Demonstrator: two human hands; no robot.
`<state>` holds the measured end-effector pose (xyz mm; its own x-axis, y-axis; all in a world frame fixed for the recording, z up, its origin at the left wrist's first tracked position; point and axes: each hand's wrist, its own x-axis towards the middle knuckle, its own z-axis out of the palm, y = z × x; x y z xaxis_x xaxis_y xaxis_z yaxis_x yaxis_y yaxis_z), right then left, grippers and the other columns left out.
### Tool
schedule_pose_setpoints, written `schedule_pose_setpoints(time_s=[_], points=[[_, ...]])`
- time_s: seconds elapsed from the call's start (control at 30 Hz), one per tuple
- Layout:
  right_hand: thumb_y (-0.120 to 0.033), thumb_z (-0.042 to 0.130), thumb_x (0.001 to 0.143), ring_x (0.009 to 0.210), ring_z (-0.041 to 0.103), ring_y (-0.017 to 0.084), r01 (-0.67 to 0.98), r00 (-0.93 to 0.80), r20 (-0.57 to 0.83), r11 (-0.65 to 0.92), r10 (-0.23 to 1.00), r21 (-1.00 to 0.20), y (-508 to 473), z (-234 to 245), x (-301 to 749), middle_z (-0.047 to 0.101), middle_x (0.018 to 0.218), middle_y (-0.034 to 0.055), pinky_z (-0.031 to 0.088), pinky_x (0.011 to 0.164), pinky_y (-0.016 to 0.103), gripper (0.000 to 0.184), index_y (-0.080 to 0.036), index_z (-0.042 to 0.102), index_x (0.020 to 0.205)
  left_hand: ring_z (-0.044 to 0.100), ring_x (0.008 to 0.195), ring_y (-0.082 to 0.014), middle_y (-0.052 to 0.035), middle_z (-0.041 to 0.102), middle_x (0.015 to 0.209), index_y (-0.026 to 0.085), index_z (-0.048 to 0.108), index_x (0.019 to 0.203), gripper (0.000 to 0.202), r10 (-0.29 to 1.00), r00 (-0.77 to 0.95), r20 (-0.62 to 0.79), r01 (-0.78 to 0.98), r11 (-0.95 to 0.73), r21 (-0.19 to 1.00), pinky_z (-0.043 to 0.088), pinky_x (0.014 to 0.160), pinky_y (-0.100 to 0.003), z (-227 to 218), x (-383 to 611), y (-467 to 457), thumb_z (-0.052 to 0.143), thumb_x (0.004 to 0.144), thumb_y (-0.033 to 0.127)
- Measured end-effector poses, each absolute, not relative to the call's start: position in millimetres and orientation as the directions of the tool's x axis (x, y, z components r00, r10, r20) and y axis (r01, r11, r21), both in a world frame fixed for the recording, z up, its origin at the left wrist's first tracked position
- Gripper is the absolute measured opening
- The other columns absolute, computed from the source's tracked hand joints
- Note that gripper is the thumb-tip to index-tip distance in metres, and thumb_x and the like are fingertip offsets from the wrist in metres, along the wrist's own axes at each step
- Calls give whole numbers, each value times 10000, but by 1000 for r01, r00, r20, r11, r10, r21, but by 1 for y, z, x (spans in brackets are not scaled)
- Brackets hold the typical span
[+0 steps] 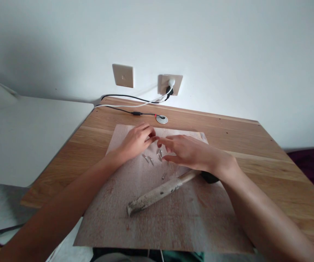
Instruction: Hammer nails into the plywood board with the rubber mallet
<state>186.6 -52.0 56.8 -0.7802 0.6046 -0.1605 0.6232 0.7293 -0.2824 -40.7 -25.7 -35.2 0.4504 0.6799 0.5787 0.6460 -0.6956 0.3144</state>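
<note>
My left hand (139,141) rests near the far part of a wood-patterned board (146,225), its fingers curled and thumb and fingertips drawn together; anything between them is hidden. Facing it, my right hand (180,149) has thumb and fingers spread apart, the index fingertip close to the left fingertips. Below the right fingers lie small shiny metal pieces (160,153), perhaps screws or anchors. Two more metal pieces (148,159) lie nearer the left wrist, and a single piece (163,176) is closer to me. A hammer (157,193) lies diagonally, its dark head partly covered by my right forearm.
The board lies on a wooden desk (258,163) against a white wall. Cables (135,105) run along the back edge to a wall socket (170,84), near a round cable grommet (161,119). A white tabletop (36,138) adjoins on the left.
</note>
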Motion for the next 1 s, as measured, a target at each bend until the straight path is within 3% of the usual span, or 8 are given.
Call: schedule_pose_setpoints(time_s=[0.13, 0.33, 0.5, 0.7, 0.9, 1.0], points=[[-310, 664, 1061, 986, 751, 296, 689, -723, -160, 681, 673, -247, -50, 63, 195, 806, 1142, 130, 498, 842, 386, 275, -182, 690, 1302, 657, 871, -194, -27, 696, 877, 189, 651, 866, 147, 634, 527, 567, 513, -769, 382, 503, 793, -320, -30, -44, -37, 737, 986, 188], [-308, 676, 1057, 972, 742, 271, 730, -680, -143, 645, 719, -227, -49, 68, 201, 803, 1155, 120, 484, 800, 358, 282, -184, 687, 1310, 638, 796, -179, -14, 682, 809, 194, 631, 819, 239, 645, 567, 512, 424, -762, 490, 479, 740, -305, -22, -41, -47, 746, 987, 319], [-298, 671, 1063, 992, 743, 278, 722, -688, -142, 652, 711, -233, -50, 69, 201, 805, 1185, 127, 479, 794, 364, 289, -175, 676, 1324, 612, 768, -174, -17, 645, 779, 195, 587, 769, 327, 657, 534, 532, 476, -754, 452, 479, 735, -310, -20, -41, -45, 611, 1066, 331], [-252, 658, 1060, 1016, 742, 282, 732, -680, -176, 643, 712, -225, -50, 68, 199, 799, 1169, 148, 489, 829, 363, 261, -160, 687, 1302, 606, 747, -170, -17, 643, 775, 193, 590, 771, 305, 653, 528, 543, 499, -756, 424, 469, 707, -304, -24, -43, -42, 591, 1064, 277], [-138, 750, 950, 1012, 719, 269, 682, -728, -345, 678, 593, -275, -59, 69, 185, 785, 1119, 124, 478, 816, 333, 132, -164, 703, 1071, 612, 745, -171, -22, 642, 772, 185, 605, 777, 263, 664, 512, 545, 524, -744, 414, 460, 698, -296, -31, -45, -39, 620, 1036, 224], [-106, 788, 896, 929, 694, 233, 625, -773, -370, 719, 516, -303, -67, 66, 176, 771, 1054, 96, 465, 775, 313, 196, -161, 664, 1038, 614, 755, -177, -26, 641, 769, 180, 609, 780, 260, 664, 516, 542, 531, -744, 406, 465, 707, -298, -33, -46, -38, 635, 1035, 229]])
